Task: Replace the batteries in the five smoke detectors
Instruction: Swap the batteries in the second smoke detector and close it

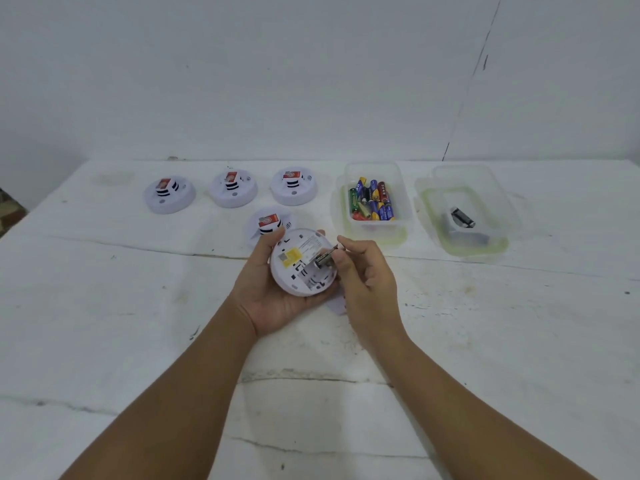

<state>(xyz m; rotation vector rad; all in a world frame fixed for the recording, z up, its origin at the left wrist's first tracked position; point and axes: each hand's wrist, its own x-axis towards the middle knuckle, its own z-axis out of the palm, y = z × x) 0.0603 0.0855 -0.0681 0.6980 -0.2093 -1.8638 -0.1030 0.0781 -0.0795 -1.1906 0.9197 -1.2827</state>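
My left hand point(268, 299) grips a white round smoke detector point(298, 268), turned back side up, with a yellow label and an open battery bay. My right hand point(363, 271) pinches a grey battery point(323, 259) that stands tilted at the bay. Three more detectors lie face up in a row at the back: one at the left point(169, 195), one in the middle point(233, 188), one at the right point(293, 186). A fourth detector point(268, 223) lies just behind my left hand. A small white cover piece point(337, 304) lies on the table under my right hand.
A clear plastic box point(374, 223) holds several coloured batteries. To its right, a second clear box point(485, 209) holds a dark battery point(462, 217). A white worn table point(138, 323) stands against a white wall point(311, 81).
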